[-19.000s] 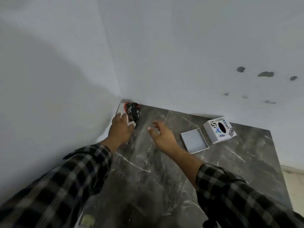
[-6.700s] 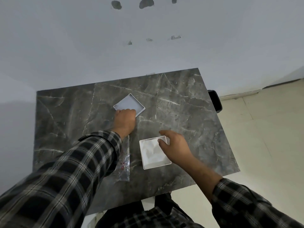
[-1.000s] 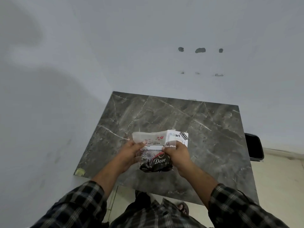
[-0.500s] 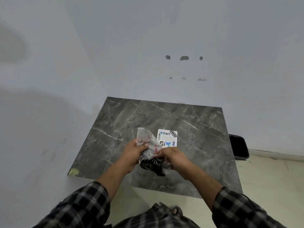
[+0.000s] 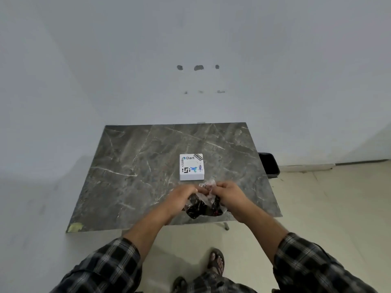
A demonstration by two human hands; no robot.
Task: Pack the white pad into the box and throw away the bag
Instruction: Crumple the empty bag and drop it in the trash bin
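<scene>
The white box point(image 5: 191, 167) lies closed on the dark marble table point(image 5: 135, 166), its lid covered with stickers. The white pad is not visible. Just in front of the box, above the table's near edge, my left hand point(image 5: 181, 194) and my right hand point(image 5: 229, 192) both grip a crumpled bundle: a clear plastic bag point(image 5: 206, 188) bunched around a black wrapper point(image 5: 201, 207). The bundle hangs between the two hands.
A black bin point(image 5: 268, 164) stands on the floor at the table's right side, against the wall. The table sits in a corner, with walls behind and to the left. My sandalled feet point(image 5: 215, 261) are on the tiled floor below.
The bag has been scrunched smaller between my hands and pulled back from the box. The whole box now shows. The view has drawn back from the table.
</scene>
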